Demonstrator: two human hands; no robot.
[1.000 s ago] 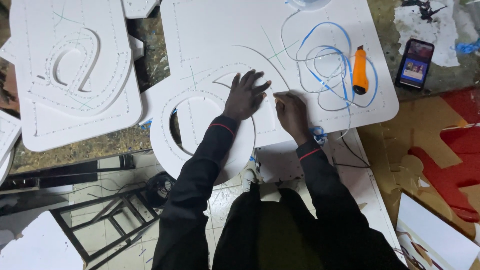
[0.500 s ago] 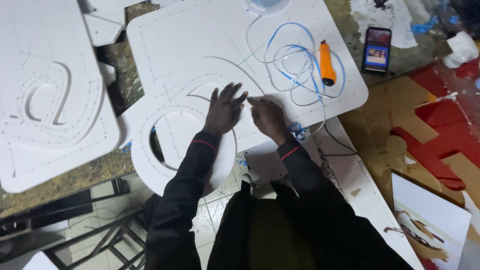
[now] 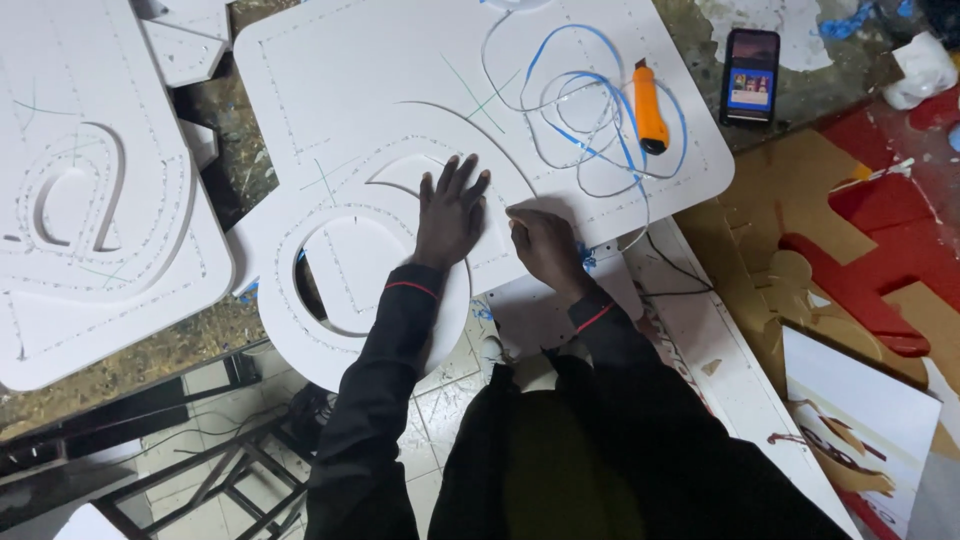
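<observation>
Left hand [image 3: 450,215] flat, fingers spread on large white foam board [image 3: 330,90]; right hand [image 3: 540,245] closed, contents unclear; orange utility knife [image 3: 650,105] and tangled blue-white wire [image 3: 590,120] near; black phone [image 3: 751,75] beyond.

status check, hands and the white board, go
Left hand flat, fingers spread, pressing on the white cut-out board. Right hand closed at board's near edge; its grip hidden. Orange utility knife and blue wire loops lie clear beyond.

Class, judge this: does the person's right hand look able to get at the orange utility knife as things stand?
Probably yes. The right hand rests on the white board, and only loose blue and white wire lies between it and the orange utility knife.
</observation>
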